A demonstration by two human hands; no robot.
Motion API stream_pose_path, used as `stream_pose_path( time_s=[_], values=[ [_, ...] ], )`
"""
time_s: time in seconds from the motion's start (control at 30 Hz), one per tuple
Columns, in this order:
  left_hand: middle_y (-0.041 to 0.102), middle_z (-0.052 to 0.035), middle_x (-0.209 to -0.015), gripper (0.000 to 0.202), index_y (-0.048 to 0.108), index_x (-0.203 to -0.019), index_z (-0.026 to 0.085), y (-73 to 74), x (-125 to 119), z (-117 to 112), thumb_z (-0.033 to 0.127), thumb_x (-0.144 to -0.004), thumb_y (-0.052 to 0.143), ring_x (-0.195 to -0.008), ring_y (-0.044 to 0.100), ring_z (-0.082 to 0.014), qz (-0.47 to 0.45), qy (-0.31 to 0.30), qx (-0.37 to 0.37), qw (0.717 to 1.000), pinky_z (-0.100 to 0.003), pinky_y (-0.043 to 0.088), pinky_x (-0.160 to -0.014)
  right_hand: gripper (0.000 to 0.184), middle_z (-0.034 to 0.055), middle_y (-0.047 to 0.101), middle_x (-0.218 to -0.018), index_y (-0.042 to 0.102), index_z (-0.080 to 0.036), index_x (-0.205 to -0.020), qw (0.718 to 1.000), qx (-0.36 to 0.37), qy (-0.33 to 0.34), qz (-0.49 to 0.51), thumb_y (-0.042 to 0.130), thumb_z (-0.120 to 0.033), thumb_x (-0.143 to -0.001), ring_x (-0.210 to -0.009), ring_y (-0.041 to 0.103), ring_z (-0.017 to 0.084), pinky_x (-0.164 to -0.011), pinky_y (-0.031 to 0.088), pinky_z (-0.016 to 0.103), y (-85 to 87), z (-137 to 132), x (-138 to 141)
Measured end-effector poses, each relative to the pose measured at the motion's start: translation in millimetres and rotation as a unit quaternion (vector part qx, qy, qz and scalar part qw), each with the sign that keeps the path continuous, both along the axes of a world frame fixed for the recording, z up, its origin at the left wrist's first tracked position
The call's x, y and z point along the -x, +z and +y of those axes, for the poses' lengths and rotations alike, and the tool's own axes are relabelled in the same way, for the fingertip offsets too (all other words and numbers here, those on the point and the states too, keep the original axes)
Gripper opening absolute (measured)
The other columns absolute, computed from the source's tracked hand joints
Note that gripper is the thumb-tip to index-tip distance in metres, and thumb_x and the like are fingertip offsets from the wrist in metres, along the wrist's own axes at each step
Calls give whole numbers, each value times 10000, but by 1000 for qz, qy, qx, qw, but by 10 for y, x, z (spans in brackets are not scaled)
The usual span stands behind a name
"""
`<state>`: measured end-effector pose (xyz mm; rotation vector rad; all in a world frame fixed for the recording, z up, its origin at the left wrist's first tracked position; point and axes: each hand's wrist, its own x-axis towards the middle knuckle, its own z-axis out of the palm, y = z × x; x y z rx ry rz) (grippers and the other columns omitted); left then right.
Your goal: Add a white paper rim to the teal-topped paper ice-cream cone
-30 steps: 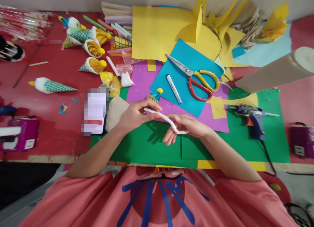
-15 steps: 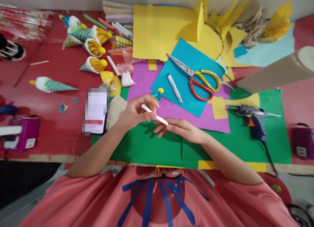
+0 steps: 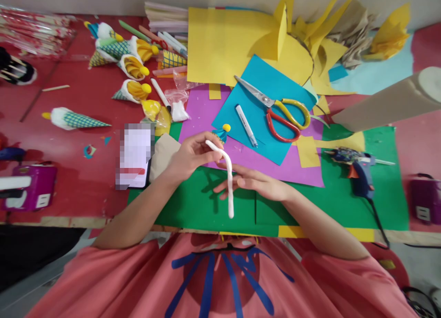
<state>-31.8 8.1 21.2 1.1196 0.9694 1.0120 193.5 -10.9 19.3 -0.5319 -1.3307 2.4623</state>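
Note:
My left hand [image 3: 193, 155] pinches a thin roll of soft white clay [image 3: 230, 189] near its upper end. The roll bends over the fingertips and its longer part dangles down. Beside it is my right hand [image 3: 258, 182], fingers stretched and apart, partly behind the hanging clay; whether it touches the roll I cannot tell. Just beyond my left fingertips lies a small blue paper cone piece with a yellow ball [image 3: 222, 133]. A marker [image 3: 245, 125] and scissors with red and yellow handles [image 3: 272, 104] rest on a blue sheet [image 3: 275, 150].
Green paper [image 3: 193, 208] and purple paper [image 3: 303, 173] lie under my hands. A glue gun [image 3: 361, 171] and a large pale tube [image 3: 386, 100] are at the right. Left stand a phone [image 3: 136, 155], a small bag of white clay [image 3: 179, 110] and several decorated paper cones [image 3: 86, 119].
The clay roll was straight and slanted between both hands; now it sags, bent, from my left hand. My right fingers have spread away from its lower end.

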Motion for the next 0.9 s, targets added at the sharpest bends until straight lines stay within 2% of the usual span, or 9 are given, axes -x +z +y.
stream_pose_path(
  time_s=[0.1, 0.17, 0.23, 0.4, 0.47, 0.53, 0.63, 0.73, 0.9],
  values=[
    [701, 16, -719, 214, 714, -840, 198, 4, 8, -19, 348, -740, 832, -595, 650, -89, 10, -40, 2, 999, -186, 525, -541, 556, 149, 782, -1076, 657, -100, -1259, 1000, 20, -16, -9, 606, -542, -926, -865, 758, 189, -853, 578, 335, -14, -8, 19],
    [689, 18, -668, 230, 714, -799, 189, 16, -1, -42, 362, -722, 844, -533, 612, -81, 21, -49, -7, 999, -185, 489, -489, 534, 143, 796, -987, 746, -84, -1035, 999, 40, -16, -5, 622, -584, -897, -706, 757, 176, -740, 597, 310, -33, -8, 27],
    [675, 15, -624, 252, 707, -737, 178, 29, -22, -65, 367, -688, 866, -497, 582, -79, 32, -46, -25, 998, -190, 463, -456, 605, 131, 799, -882, 743, -76, -1035, 997, 74, -10, 5, 611, -644, -872, -551, 722, 165, -621, 595, 300, -58, -9, 39],
    [683, -10, -623, 247, 738, -743, 176, 31, -75, -78, 402, -726, 836, -536, 608, -103, 15, -52, -47, 997, -224, 493, -492, 755, 76, 783, -729, 535, -129, -1403, 993, 121, -6, 12, 518, -692, -901, -478, 702, 174, -499, 560, 268, -104, -15, 58],
    [704, -20, -671, 248, 754, -772, 185, 22, -75, -74, 406, -709, 848, -582, 624, -112, 27, -45, -48, 997, -235, 509, -529, 686, 88, 784, -736, 607, -118, -1328, 994, 111, -12, 6, 486, -664, -933, -557, 737, 187, -551, 578, 277, -104, -5, 49],
    [711, -24, -683, 256, 744, -722, 187, 9, -63, -80, 409, -682, 865, -600, 621, -114, 40, -40, -53, 997, -240, 510, -552, 602, 129, 798, -843, 717, -101, -1151, 997, 70, -29, 3, 504, -624, -943, -761, 776, 210, -622, 585, 270, -96, 12, 37],
    [694, -24, -649, 284, 719, -661, 184, -11, -46, -103, 430, -688, 857, -612, 617, -124, 40, -60, -59, 996, -256, 513, -580, 497, 156, 780, -1063, 742, -104, -1070, 999, 24, -41, 12, 616, -554, -898, -956, 756, 215, -562, 528, 196, -77, 26, 33],
    [703, -23, -679, 243, 750, -762, 189, -16, -47, -109, 398, -701, 856, -630, 629, -120, 42, -71, -56, 995, -242, 520, -585, 542, 114, 788, -942, 657, -114, -1174, 997, 68, -32, 32, 654, -560, -865, -734, 764, 168, -478, 484, 171, -57, 14, 50],
    [716, -22, -695, 318, 759, -788, 183, 29, -74, -105, 453, -662, 871, -545, 625, -99, 48, -7, -37, 998, -210, 510, -493, 471, 40, 767, -722, 620, -135, -1125, 992, 110, -56, -6, 642, -545, -893, -518, 714, 129, -434, 496, 165, -37, 0, 56]
  ],
)
